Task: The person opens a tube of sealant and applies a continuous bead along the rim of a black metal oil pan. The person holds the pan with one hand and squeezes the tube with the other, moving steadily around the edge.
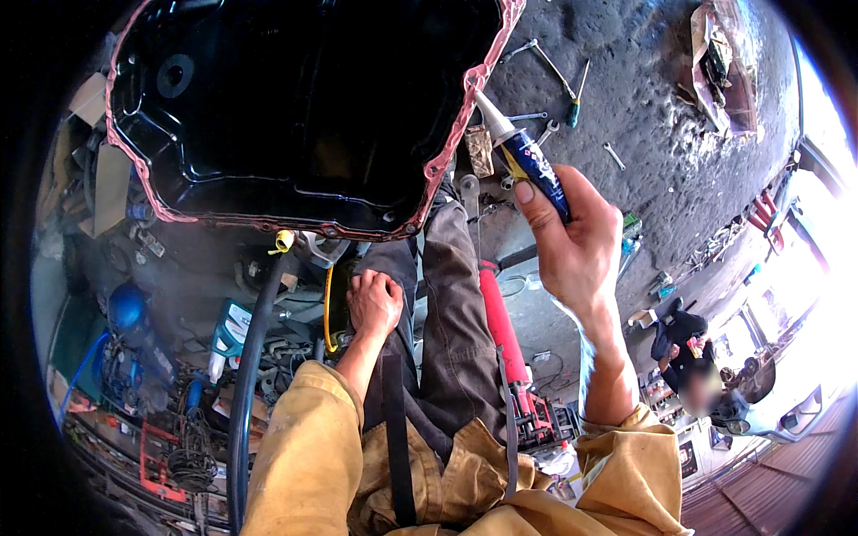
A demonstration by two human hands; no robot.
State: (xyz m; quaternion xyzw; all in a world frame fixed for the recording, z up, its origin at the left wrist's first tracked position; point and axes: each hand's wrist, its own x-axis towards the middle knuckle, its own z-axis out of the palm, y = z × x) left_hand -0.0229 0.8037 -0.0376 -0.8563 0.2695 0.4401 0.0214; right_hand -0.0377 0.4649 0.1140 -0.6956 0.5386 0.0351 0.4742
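A large black oil pan (295,134), open side up, fills the upper left. A pink sealant bead (138,170) runs along its rim. My right hand (581,237) is closed around a dark blue sealant tube (536,170) with a pale cone nozzle (492,116). The nozzle tip is at the pan's right rim, by the pink bead; whether it touches I cannot tell. My left hand (375,304) rests loosely curled on my dark trouser leg (393,263), below the pan's near edge. Nothing shows in its fingers.
On the dark floor lie spanners (614,156), a green-handled screwdriver (574,112) and a crumpled plastic wrapping (719,62). A red bar (502,326) runs beside my right leg. At left are a black hose (250,384) and a teal bottle (234,326). Another person (688,357) is at far right.
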